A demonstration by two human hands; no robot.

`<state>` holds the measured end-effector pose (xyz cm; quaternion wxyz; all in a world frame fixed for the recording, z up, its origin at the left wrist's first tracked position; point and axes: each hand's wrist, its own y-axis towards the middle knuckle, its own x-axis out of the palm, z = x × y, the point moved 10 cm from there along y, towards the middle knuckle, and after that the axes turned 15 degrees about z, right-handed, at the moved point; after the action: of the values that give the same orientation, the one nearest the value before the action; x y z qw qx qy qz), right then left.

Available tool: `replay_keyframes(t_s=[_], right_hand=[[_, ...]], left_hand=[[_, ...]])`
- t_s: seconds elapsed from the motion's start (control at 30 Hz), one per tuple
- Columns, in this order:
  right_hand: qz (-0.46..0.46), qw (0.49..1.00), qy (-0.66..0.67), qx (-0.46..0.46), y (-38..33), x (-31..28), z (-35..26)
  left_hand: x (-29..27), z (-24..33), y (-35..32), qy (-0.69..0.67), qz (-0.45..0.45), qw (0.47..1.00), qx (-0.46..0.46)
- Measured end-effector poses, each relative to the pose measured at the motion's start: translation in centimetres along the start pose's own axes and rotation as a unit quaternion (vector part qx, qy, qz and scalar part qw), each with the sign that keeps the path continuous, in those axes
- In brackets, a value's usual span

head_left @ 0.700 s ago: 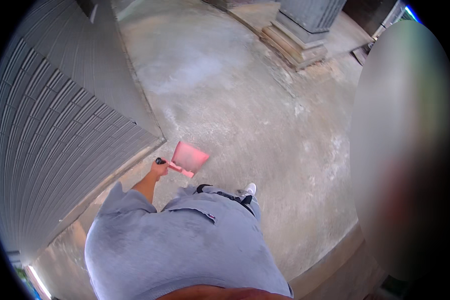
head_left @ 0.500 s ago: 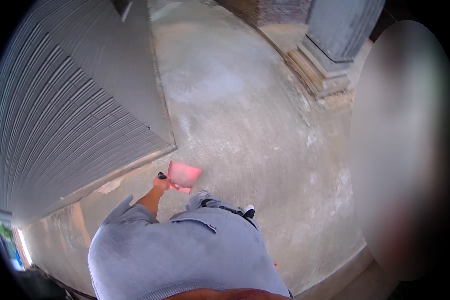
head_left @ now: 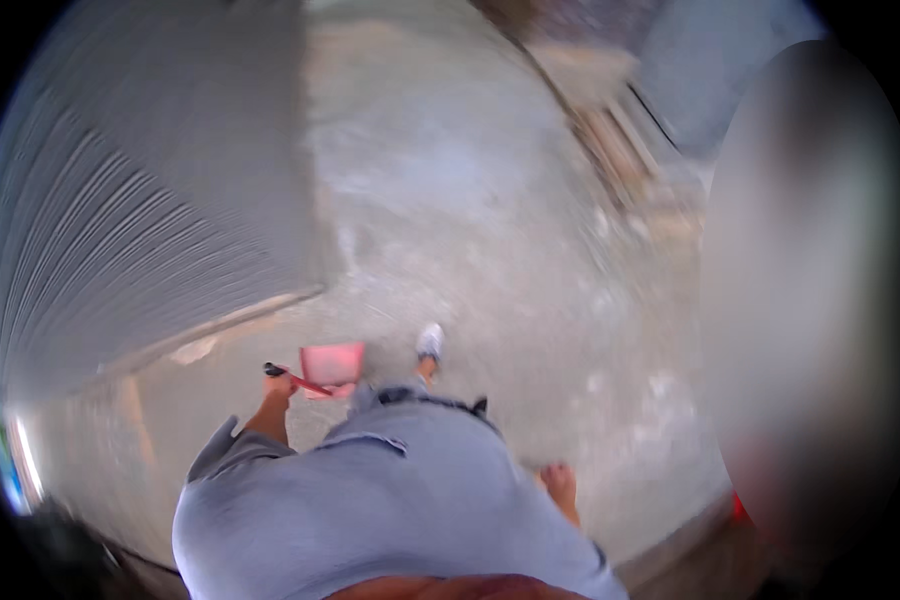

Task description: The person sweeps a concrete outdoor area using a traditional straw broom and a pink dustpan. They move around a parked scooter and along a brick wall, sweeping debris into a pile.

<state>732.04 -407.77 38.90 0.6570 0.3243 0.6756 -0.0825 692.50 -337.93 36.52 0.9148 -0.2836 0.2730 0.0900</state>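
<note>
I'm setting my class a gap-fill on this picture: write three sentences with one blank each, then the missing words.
1. The pink dustpan is held in the person's ____ hand.
2. The tip of its handle, poking out beyond the fingers, is coloured ____.
3. The shoe on the floor is coloured ____.

Missing words: left; black; white.

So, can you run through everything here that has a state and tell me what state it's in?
Pink dustpan: held by its handle; contents too blurred to tell.
Left fingers: closed around the handle.
Right fingers: low at the person's side; too blurred to tell open or shut.
White shoe: worn.
Grey-blue shirt: worn.
Concrete floor: pale-patched.
</note>
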Motion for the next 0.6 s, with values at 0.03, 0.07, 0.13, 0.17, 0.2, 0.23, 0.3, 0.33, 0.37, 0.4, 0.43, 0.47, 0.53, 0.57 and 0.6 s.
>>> replay_keyframes(t_s=[0.03,0.07,0.13,0.17,0.2,0.23,0.3,0.33,0.37,0.4,0.43,0.47,0.53,0.57,0.6], right_hand=[[0.079,0.993,0.04,0.077,0.8,-1.2,1.6],[0.113,0.939,0.132,0.297,5.0,-1.8,2.3],[0.16,0.389,0.413,0.808,-3.1,3.0,7.1],[0.173,-0.013,0.5,0.848,-4.0,5.8,3.0],[0.151,-0.036,0.529,0.834,-2.9,6.3,2.4],[0.136,-0.056,0.56,0.815,-1.6,6.3,2.0],[0.067,0.01,0.568,0.82,1.7,6.2,1.7],[0.049,0.106,0.565,0.817,1.8,6.3,3.8],[0.054,0.112,0.558,0.821,3.3,7.6,2.2],[-0.015,0.156,0.59,0.792,2.5,8.6,1.9],[-0.009,0.196,0.57,0.798,6.1,10.0,1.4],[-0.026,0.199,0.562,0.802,7.8,10.8,0.5],[-0.065,0.224,0.559,0.796,12.5,11.9,1.4],[-0.093,0.236,0.566,0.784,15.4,12.5,1.4],[-0.121,0.251,0.572,0.771,18.0,12.5,2.3]], left_hand=[[1.0,-1.1,-0.4,-0.035,0.004,0.999,-0.035],[-0.8,-1.7,2.9,0.108,-0.019,0.994,0.022],[5.3,2.5,-0.6,0.046,-0.028,0.998,-0.042],[7.8,4.6,-0.4,0.121,-0.055,0.991,0.024],[9.8,5.2,1.8,0.151,-0.081,0.983,0.059],[11.2,4.8,5.0,0.165,-0.111,0.976,0.09],[16.4,4.3,10.0,0.16,-0.172,0.961,0.148],[19.4,2.9,8.7,0.116,-0.19,0.973,0.062],[19.9,5.6,6.8,0.094,-0.177,0.98,-0.001],[21.9,6.5,4.3,0.099,-0.179,0.978,-0.029],[21.8,9.1,3.9,0.09,-0.159,0.983,-0.025],[22.6,10.4,2.8,0.096,-0.152,0.983,-0.023],[26.5,13.6,0.5,0.096,-0.142,0.985,-0.012],[27.6,15.0,0.0,0.094,-0.143,0.985,-0.001],[29.0,15.8,-1.2,0.075,-0.157,0.985,0.01]])
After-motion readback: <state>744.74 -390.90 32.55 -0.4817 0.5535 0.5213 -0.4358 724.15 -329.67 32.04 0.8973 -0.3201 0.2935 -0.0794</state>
